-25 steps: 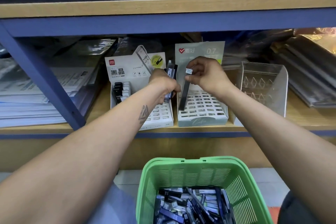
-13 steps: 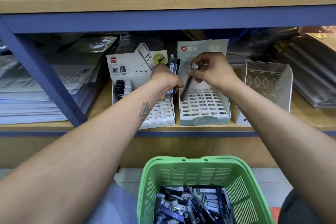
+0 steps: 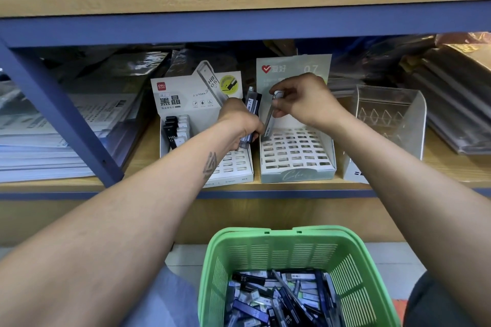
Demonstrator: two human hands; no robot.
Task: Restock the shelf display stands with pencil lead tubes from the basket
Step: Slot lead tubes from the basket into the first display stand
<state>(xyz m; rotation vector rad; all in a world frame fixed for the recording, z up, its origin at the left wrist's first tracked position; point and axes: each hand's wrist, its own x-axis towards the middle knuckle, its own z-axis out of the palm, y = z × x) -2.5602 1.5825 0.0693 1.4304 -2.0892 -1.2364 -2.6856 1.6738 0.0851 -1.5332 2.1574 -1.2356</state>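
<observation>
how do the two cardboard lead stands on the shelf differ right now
The left stand is white with an HB 0.5 backing card; the right stand is pale green, marked 0.7. The left stand already has black and white tubes standing in its far-left slots; the right stand's slots look empty, with the right hand angling a tube toward its back row. Both have slotted white grids and sit side by side.

The wooden shelf in front of me carries two cardboard display stands side by side: the white stand on my left and the pale green stand touching it. A clear plastic holder sits further right. Stacks of what look like wrapped paper fill both ends.
</observation>
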